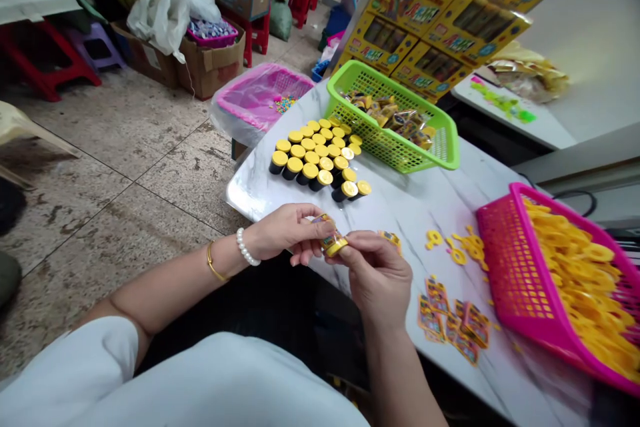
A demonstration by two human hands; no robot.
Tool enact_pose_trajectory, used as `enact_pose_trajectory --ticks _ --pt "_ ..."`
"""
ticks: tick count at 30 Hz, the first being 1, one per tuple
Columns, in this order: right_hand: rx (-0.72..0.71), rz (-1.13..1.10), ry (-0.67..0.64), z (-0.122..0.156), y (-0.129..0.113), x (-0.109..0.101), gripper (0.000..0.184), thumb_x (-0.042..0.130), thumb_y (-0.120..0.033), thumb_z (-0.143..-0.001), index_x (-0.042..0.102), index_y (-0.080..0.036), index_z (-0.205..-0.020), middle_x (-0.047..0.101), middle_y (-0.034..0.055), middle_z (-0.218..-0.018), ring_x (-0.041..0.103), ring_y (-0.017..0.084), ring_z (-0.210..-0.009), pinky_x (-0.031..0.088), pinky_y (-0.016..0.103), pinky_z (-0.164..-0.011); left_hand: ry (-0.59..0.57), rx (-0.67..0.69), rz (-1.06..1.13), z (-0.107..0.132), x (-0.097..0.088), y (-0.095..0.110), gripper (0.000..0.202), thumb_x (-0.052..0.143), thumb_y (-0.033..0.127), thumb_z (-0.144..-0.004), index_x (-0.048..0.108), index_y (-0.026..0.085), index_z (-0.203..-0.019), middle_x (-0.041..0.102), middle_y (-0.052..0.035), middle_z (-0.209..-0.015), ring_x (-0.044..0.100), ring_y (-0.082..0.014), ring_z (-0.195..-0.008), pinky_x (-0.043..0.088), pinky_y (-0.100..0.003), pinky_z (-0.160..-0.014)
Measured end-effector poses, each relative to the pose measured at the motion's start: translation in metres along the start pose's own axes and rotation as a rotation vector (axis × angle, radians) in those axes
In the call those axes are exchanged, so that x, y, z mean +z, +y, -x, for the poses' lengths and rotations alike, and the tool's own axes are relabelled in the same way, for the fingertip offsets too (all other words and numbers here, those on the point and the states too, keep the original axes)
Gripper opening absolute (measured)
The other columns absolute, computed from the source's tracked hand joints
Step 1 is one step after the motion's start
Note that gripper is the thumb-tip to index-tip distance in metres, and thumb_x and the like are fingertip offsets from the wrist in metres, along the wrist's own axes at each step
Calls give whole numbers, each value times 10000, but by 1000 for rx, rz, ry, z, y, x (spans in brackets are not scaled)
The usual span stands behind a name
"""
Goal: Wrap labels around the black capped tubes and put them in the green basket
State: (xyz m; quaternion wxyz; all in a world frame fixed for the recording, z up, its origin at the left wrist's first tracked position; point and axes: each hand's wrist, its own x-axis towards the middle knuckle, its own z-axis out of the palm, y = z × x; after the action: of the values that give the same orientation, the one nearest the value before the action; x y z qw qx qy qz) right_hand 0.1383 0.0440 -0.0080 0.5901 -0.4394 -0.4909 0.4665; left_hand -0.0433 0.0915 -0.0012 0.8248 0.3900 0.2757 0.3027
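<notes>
at left, a pink tray point(250, 90) sits under cloudy plastic that blurs its edges. your left hand point(295, 233) pinches a small printed piece with a yellow end point(336, 245) between thumb and fingers; both hands partly cover it, so its full shape is hard to make out. behind, yellow-capped black tubs point(311, 157) crowd the bench point(400, 197). your right hand point(383, 273) pinches the yellow end, its lower fingers curled out of sight. the green basket point(370, 140) holds wrapped pieces, too jumbled to separate. printed cards point(453, 321) overlap beside your right wrist; the pink basket point(515, 260) runs off the right edge.
</notes>
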Motion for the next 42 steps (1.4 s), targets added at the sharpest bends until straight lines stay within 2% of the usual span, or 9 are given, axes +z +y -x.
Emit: enact_pose_trajectory --ticks 6,13,20,23,28,32,35,39,42 --pt "83 30 -33 -4 6 -8 202 836 -234 -752 759 -248 -937 700 29 -952 705 151 -742 646 290 -611 26 -43 -21 -5 4 -1 543 761 643 -721 558 140 -744 620 19 -518 507 -70 -319 345 -149 -284" --pt "-79 61 54 -3 11 -2 96 820 -216 -764 773 -294 -795 622 4 -851 656 141 -714 624 283 -535 7 -88 25 -6 4 3 488 734 607 -776 570 147 -773 633 13 -510 515 -79 -314 348 -153 -292" --pt "-238 388 -39 -3 0 -4 217 782 -126 -789 802 -304 -910 681 36 -957 680 178 -875 620 324 -708 17 -91 -33 -8 6 5 552 746 669 -713 549 154 -720 615 13 -475 512 -86 -302 352 -153 -280" --pt "-239 297 -26 -4 0 -4 189 786 -112 -774 782 -295 -825 646 1 -863 661 138 -754 626 291 -635 -38 -113 -3 -7 3 5 521 775 621 -713 562 148 -759 641 8 -511 534 -88 -321 372 -154 -297" --pt "-160 254 -56 -12 6 -3 147 776 -204 -794 785 -265 -928 660 31 -927 675 149 -764 630 290 -616 43 -93 -47 -8 3 5 539 736 664 -727 546 160 -751 598 33 -468 478 -74 -284 314 -151 -265" --pt "-192 251 -18 -14 11 -2 74 772 -207 -800 801 -263 -840 653 23 -832 670 148 -746 624 278 -624 47 -115 -73 -12 6 6 577 716 707 -713 536 160 -751 616 12 -492 503 -85 -303 325 -153 -272" --pt "-135 214 -58 -7 8 -2 214 745 -246 -828 782 -289 -1035 672 40 -984 698 152 -780 642 297 -670 69 -125 -101 -14 8 6 607 721 724 -693 551 145 -757 602 9 -486 502 -88 -304 337 -159 -278" --pt "-147 361 -138 -17 -5 -7 251 726 -268 -835 755 -269 -1084 716 65 -1031 725 176 -823 632 284 -683 92 -147 -153 -16 13 3 664 629 748 -767 548 142 -1026 634 0 -526 562 -131 -339 376 -173 -311" --pt "-104 520 -54 -66 -31 -18 231 735 -354 -821 770 -216 -1003 764 65 -913 723 169 -688 614 278 -611 157 -146 -141 -18 15 1 865 627 762 -759 384 159 -1329 668 -7 -590 619 -162 -404 401 -180 -340"
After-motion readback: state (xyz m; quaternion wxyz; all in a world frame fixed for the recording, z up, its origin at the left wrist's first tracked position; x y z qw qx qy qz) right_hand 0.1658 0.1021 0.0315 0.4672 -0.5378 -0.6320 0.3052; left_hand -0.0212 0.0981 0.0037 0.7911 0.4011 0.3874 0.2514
